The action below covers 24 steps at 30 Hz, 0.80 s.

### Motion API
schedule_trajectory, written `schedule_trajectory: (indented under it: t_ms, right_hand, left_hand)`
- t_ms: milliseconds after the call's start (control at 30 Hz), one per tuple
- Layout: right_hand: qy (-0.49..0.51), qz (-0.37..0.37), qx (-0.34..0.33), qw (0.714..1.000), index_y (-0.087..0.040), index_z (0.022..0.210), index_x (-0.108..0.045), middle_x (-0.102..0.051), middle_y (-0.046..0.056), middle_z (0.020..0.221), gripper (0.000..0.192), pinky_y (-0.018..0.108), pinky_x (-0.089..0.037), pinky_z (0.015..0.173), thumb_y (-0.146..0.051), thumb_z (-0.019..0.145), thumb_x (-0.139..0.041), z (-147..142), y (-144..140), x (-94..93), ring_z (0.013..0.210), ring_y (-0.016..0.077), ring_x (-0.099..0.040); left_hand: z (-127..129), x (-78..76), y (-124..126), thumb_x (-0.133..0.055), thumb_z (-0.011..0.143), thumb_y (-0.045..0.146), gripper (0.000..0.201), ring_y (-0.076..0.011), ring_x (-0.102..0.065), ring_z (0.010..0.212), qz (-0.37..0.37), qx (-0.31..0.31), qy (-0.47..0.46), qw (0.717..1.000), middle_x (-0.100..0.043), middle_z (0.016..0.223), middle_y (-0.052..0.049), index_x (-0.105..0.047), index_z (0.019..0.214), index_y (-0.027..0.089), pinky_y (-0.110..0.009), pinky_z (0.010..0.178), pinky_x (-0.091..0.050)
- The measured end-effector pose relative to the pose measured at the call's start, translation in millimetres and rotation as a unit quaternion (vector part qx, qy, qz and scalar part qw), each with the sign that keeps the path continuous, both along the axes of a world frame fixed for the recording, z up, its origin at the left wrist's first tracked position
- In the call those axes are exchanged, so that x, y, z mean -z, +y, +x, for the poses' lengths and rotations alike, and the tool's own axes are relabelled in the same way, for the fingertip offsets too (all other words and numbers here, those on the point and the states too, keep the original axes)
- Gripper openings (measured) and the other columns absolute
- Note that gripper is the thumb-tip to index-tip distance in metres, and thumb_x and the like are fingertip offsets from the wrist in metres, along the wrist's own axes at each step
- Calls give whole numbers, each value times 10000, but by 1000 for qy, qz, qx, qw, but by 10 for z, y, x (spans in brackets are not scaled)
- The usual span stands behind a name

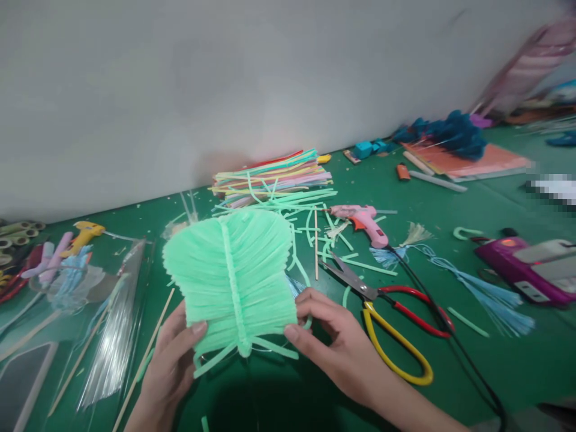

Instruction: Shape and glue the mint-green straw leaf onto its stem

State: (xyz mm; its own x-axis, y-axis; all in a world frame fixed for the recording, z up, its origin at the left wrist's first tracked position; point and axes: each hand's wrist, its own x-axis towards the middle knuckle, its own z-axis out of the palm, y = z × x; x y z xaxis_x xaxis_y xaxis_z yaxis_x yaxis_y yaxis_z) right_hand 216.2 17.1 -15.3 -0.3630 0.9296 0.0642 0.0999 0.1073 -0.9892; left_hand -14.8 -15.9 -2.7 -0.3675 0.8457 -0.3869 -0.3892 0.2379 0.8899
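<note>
A mint-green leaf shape made of pipe cleaners (202, 270), with a thick rib down its middle, is held up above the table between my two hands. My left hand (168, 360) grips its lower left edge, thumb on the front face and fingers behind. On the lower right edge, my right hand (330, 336) pinches it between thumb and fingers. Loose pipe cleaner ends stick out at the bottom beside the rib tip. Just right of my right hand lie open scissors (371, 294) with one red and one yellow handle.
Behind the leaf sits a pile of coloured pipe cleaners (274, 180). A pink glue gun (362, 219) trails a black cord across the right side. Blue tassels (495, 297) and a purple power strip (526, 264) lie farther right. Leftward are clear plastic strips (112, 336) and a phone (24, 384).
</note>
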Motion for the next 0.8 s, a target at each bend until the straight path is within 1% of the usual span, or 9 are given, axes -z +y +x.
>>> schedule_trajectory:
  t_ms: [33, 100, 200, 300, 433, 533, 600, 700, 800]
  right_hand:
    - [3, 5, -3, 1000, -206, 740, -555, -514, -4, 797, 196, 240, -435, 677, -308, 897, -611, 0, 2, -9, 736, 133, -508]
    - [-5, 20, -10, 1000, -205, 762, -559, -522, -2, 813, 178, 239, -435, 702, -290, 916, -586, 0, 3, -16, 756, 132, -518]
    - [-22, 35, -9, 999, -204, 787, -560, -532, 4, 837, 162, 237, -437, 705, -279, 931, -554, 6, 6, -9, 765, 132, -528]
    - [-45, 34, 5, 998, -205, 813, -570, -548, 9, 860, 134, 252, -446, 729, -297, 908, -588, 17, 16, -8, 791, 144, -548]
    - [-92, 7, 13, 996, -205, 855, -611, -579, 27, 967, 173, 289, -462, 808, -334, 805, -715, 6, 18, -49, 890, 183, -575]
    - [-80, -33, -9, 996, -211, 850, -653, -601, 23, 976, 83, 290, -475, 832, -294, 858, -646, -28, 13, -109, 912, 180, -592]
    - [-59, -58, -33, 996, -213, 839, -674, -620, 15, 950, 76, 278, -485, 830, -242, 872, -612, -53, 18, -152, 913, 173, -608]
    - [-57, -72, -46, 995, -206, 799, -688, -641, 11, 911, 94, 281, -495, 838, -175, 845, -611, -78, 40, -202, 909, 176, -624]
    - [-72, -61, -44, 995, -211, 784, -703, -657, 10, 912, 109, 294, -500, 865, -155, 830, -621, -88, 64, -227, 920, 181, -634]
  left_hand:
    - [20, -4, -7, -901, 511, 274, 497, -333, -740, 894, -8, 3, 6, 1000, -799, 872, -65, -761, 980, 195, -336, 710, -618]
    - [70, -7, -11, -919, 463, 262, 626, -352, -737, 899, -31, 22, 8, 999, -798, 898, -83, -735, 1056, 183, -359, 711, -622]
    - [154, 1, 4, -922, 470, 232, 838, -370, -726, 949, -48, 69, 6, 996, -792, 956, -120, -638, 1255, 154, -414, 802, -610]
    - [198, 21, 21, -916, 504, 231, 913, -360, -706, 1021, -28, 75, 41, 996, -771, 1063, -131, -565, 1343, 159, -420, 879, -582]
    - [185, 46, 16, -913, 519, 281, 858, -349, -681, 1076, -5, 68, 113, 991, -755, 1111, -131, -594, 1305, 153, -420, 931, -551]
    - [174, 44, 3, -908, 518, 333, 768, -367, -675, 1070, -1, 70, 179, 981, -758, 1091, -128, -658, 1221, 153, -463, 955, -529]
    - [176, 35, -5, -909, 510, 342, 712, -379, -667, 1072, 0, 63, 210, 976, -759, 1075, -126, -692, 1162, 155, -488, 976, -506]
    - [178, 20, -12, -918, 490, 325, 655, -393, -653, 1085, -3, 51, 225, 973, -757, 1056, -129, -718, 1090, 154, -513, 994, -480]
    - [167, 20, -17, -921, 475, 305, 607, -399, -647, 1091, -6, 40, 213, 976, -765, 1008, -123, -732, 1032, 155, -517, 1010, -463]
